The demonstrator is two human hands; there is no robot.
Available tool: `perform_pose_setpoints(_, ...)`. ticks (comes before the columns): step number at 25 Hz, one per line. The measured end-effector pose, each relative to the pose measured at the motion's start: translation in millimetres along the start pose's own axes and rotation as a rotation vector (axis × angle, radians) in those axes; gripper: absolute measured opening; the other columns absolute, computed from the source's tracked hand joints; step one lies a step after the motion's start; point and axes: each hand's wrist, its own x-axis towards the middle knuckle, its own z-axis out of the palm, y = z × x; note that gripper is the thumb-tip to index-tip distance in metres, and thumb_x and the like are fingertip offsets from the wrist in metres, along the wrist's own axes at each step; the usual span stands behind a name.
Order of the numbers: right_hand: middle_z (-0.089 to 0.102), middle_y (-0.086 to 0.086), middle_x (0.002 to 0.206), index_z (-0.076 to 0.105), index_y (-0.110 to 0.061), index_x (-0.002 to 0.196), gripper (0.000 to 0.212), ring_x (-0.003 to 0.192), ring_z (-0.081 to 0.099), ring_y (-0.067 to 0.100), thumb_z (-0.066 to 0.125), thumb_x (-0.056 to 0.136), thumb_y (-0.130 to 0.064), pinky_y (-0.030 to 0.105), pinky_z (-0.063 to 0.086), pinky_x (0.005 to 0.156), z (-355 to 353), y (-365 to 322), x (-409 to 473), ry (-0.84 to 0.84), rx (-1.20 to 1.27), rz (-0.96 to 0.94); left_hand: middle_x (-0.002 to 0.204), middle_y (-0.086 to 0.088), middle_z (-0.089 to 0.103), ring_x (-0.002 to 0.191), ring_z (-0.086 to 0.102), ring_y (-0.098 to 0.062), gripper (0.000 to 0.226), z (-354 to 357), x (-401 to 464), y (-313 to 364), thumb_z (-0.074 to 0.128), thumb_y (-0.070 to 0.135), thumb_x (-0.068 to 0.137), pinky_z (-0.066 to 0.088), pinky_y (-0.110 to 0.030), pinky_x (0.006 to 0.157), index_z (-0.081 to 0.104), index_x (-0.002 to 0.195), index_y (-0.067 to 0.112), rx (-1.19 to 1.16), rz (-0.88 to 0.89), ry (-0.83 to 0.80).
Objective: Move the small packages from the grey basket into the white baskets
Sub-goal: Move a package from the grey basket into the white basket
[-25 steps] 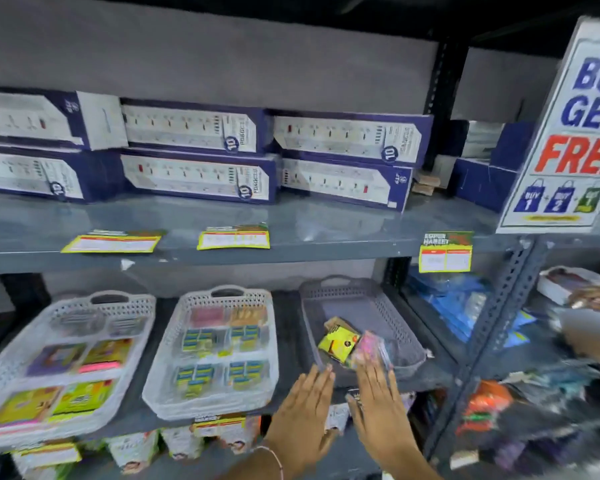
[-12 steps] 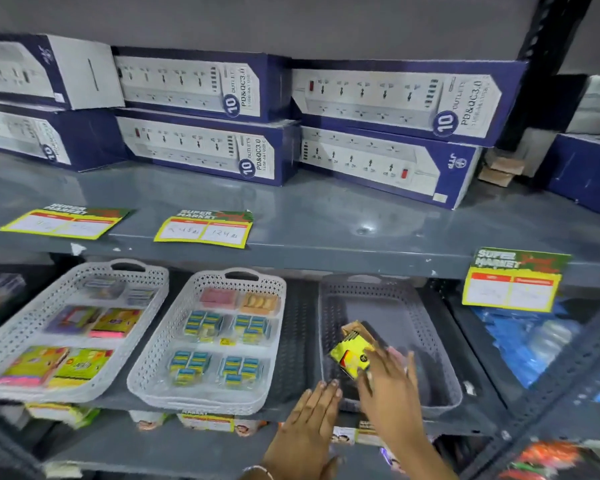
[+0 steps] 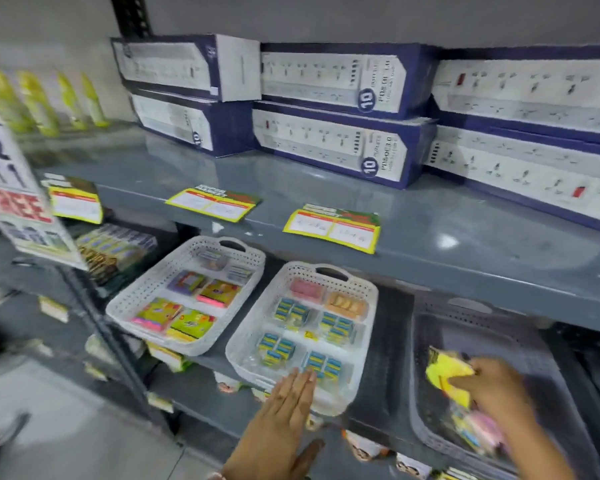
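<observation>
Right hand (image 3: 492,386) inside grey basket (image 3: 541,358) at shelf's right end, gripping yellow packet (image 3: 447,375); left hand (image 3: 284,410) flat, fingers spread, empty, against front rim of nearer white basket (image 3: 368,344).

The grey metal upper shelf (image 3: 430,244) hangs low over the back of the white plastic baskets (image 3: 357,358) and the grey plastic basket (image 3: 430,434). Their fronts are open from above.
</observation>
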Motion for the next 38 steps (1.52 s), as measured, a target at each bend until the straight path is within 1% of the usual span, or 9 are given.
perform_pose_setpoints(4,0.069,0.011,0.075,0.064,-0.019,0.077,0.014,0.066,0.061,0.027,0.071,0.084,-0.028,0.026,0.047,0.06,1,-90,-23,0.213,0.277,-0.281,0.16,0.004,-0.004,0.147,-0.006,-0.014,0.08,-37,-38,-93,0.035,0.06,0.095,-0.003,-0.027,0.116,0.003,0.153,0.013,0.009,-0.214,0.1)
perform_pose_setpoints(6,0.071,0.009,0.086,0.069,-0.017,0.092,0.025,0.07,0.061,0.021,0.077,0.078,-0.037,0.026,0.051,0.068,26,-154,-40,0.023,0.55,-0.385,0.156,0.009,-0.021,0.143,-0.022,-0.01,0.079,-46,-50,-136,0.028,0.06,0.095,-0.011,-0.025,0.115,-0.013,0.15,0.019,-0.007,-0.304,0.094)
perform_pose_setpoints(8,0.07,0.002,0.085,0.069,-0.022,0.088,0.024,0.072,0.063,0.019,0.082,0.072,-0.035,0.041,0.057,0.071,75,-222,-53,-0.181,0.659,-0.399,0.154,0.008,-0.025,0.143,-0.024,-0.012,0.081,-53,-59,-180,0.029,0.058,0.094,-0.011,-0.029,0.115,-0.017,0.149,0.02,-0.001,-0.378,0.028)
perform_pose_setpoints(11,0.066,0.004,0.094,0.068,-0.015,0.097,0.024,0.088,0.062,0.02,0.075,0.079,-0.002,0.036,0.052,0.079,154,-322,-77,-0.377,0.588,-0.518,0.16,-0.002,0.003,0.147,0.0,-0.023,0.076,-54,-64,-231,0.028,0.058,0.094,0.001,-0.035,0.114,0.009,0.153,0.013,0.111,-0.372,-0.046)
perform_pose_setpoints(15,0.064,0.002,0.118,0.063,-0.006,0.122,0.04,0.112,0.059,0.016,0.072,0.083,-0.004,0.022,0.044,0.085,238,-410,-91,-0.499,0.297,-0.611,0.146,-0.009,0.044,0.137,0.036,-0.027,0.062,-56,-61,-260,0.04,0.049,0.093,0.011,-0.038,0.112,0.047,0.139,0.008,0.161,-0.208,-0.094)
perform_pose_setpoints(21,0.057,0.014,0.137,0.055,-0.007,0.134,0.048,0.125,0.054,0.031,0.066,0.088,-0.004,0.031,0.047,0.094,307,-435,-79,-0.486,-0.05,-0.55,0.126,-0.011,0.064,0.118,0.059,-0.03,0.047,-48,-60,-282,0.058,0.032,0.084,0.026,-0.04,0.109,0.064,0.122,0.006,0.135,-0.064,0.069)
perform_pose_setpoints(27,0.058,0.013,0.121,0.056,-0.011,0.119,0.051,0.109,0.057,0.032,0.074,0.075,-0.029,0.039,0.052,0.086,319,-427,-86,-0.507,-0.44,-0.611,0.115,-0.013,0.07,0.108,0.065,-0.03,0.046,-45,-55,-287,0.062,0.031,0.078,0.045,-0.045,0.102,0.069,0.113,0.003,0.115,-0.005,0.113)
perform_pose_setpoints(33,0.05,0.015,0.13,0.052,-0.006,0.124,0.043,0.118,0.051,0.034,0.064,0.083,-0.012,0.042,0.046,0.093,318,-427,-100,-0.409,-0.539,-0.678,0.116,-0.015,0.069,0.107,0.065,-0.031,0.046,-50,-55,-286,0.054,0.032,0.082,0.047,-0.048,0.1,0.068,0.114,0.002,0.106,-0.051,0.053)
perform_pose_setpoints(38,0.04,0.014,0.15,0.034,-0.009,0.146,0.079,0.136,0.04,0.032,0.073,0.081,-0.029,0.042,0.04,0.108,275,-414,-100,-0.468,-0.203,-0.672,0.126,-0.013,0.064,0.118,0.058,-0.03,0.06,-59,-51,-277,0.038,0.046,0.09,0.032,-0.036,0.107,0.063,0.123,0.003,0.011,-0.143,0.019)
